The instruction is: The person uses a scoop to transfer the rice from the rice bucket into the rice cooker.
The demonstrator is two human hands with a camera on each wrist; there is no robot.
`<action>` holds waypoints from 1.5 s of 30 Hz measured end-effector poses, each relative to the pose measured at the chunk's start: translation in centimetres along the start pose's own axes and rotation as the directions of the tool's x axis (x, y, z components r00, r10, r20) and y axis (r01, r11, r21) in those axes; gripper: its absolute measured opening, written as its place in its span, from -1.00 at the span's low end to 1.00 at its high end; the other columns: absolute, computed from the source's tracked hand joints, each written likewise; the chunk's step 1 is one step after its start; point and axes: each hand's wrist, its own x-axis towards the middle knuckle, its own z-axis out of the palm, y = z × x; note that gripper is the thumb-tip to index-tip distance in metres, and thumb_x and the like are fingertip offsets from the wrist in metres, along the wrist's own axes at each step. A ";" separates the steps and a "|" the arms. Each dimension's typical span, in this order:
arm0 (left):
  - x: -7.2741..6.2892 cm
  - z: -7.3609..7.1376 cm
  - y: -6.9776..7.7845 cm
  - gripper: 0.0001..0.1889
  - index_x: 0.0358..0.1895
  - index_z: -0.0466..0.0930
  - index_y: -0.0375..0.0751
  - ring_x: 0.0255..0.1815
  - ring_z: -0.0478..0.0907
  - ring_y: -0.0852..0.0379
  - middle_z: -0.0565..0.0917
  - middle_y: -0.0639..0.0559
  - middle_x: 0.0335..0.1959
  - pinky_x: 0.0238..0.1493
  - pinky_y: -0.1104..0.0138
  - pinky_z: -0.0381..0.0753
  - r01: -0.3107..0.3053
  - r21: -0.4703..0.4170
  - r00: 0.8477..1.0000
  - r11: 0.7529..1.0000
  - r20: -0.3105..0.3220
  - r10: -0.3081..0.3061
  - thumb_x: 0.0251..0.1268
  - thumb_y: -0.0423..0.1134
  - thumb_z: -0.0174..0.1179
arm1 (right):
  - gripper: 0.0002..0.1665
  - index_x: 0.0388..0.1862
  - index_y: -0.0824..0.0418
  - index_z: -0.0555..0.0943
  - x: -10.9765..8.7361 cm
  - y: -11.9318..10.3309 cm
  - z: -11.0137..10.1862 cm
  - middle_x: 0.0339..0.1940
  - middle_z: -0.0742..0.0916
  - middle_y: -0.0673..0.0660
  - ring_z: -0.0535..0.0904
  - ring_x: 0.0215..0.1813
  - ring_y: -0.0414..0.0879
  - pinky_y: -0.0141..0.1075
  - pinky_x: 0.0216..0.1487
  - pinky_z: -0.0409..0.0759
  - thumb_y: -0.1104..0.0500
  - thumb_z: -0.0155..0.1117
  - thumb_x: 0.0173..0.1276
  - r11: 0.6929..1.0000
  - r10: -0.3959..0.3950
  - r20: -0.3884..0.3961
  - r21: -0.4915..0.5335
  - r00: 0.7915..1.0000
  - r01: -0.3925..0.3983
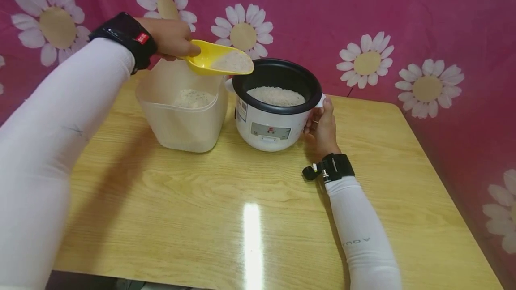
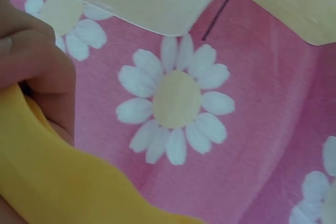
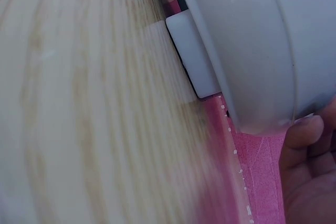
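Observation:
My left hand (image 1: 170, 37) grips the handle of a yellow scoop (image 1: 203, 59), held level above the gap between a bin and a rice cooker. White rice (image 1: 234, 61) lies in the scoop, whose tip is over the cooker's left rim. The white rice cooker (image 1: 250, 120) stands without a lid, with rice (image 1: 278, 96) inside its black-rimmed opening. At its right side my right hand (image 1: 324, 129) holds the side handle, thumb up against it. In the right wrist view the thumb (image 3: 304, 132) meets the white cooker body (image 3: 252, 51).
A translucent plastic bin (image 1: 181, 129) with rice at its bottom stands just left of the cooker. Both sit towards the back of a wood-grain table (image 1: 193, 209). Behind the table hangs a pink cloth (image 1: 306, 12) with daisies.

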 end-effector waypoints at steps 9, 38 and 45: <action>1.2 -0.4 2.6 -0.56 -0.32 0.57 -0.27 -0.64 0.39 0.06 0.45 0.06 -0.68 -0.54 0.28 0.36 -0.029 0.068 0.997 0.997 -0.073 0.034 0.51 0.04 -0.09 | -0.11 -0.46 0.06 0.53 -0.1 -0.2 0.0 -0.50 0.52 -0.01 0.43 -0.48 -0.14 -0.31 -0.45 0.48 -0.63 -0.33 0.43 1.000 0.002 -0.001 -0.018 1.000 -0.002; 2.4 0.0 5.2 -0.56 -0.36 0.50 -0.23 -0.39 0.44 -0.07 0.41 -0.02 -0.50 -0.34 0.14 0.39 0.018 0.244 0.949 0.970 -0.311 0.061 0.52 0.02 -0.20 | -0.13 -0.46 0.09 0.50 -0.3 -0.8 1.3 -0.53 0.51 -0.01 0.42 -0.54 -0.16 -0.34 -0.48 0.51 -0.60 -0.34 0.46 1.000 0.027 0.016 0.005 0.999 -0.028; 2.4 0.2 5.4 -0.55 -0.34 0.52 -0.26 -0.34 0.50 -0.14 0.46 -0.08 -0.47 -0.28 0.09 0.48 0.044 0.230 0.934 0.972 -0.356 0.042 0.52 0.00 -0.21 | -0.13 -0.47 0.10 0.49 -0.1 -0.6 1.5 -0.55 0.51 -0.02 0.41 -0.57 -0.16 -0.34 -0.50 0.50 -0.59 -0.33 0.46 1.000 0.020 0.022 0.016 1.000 -0.020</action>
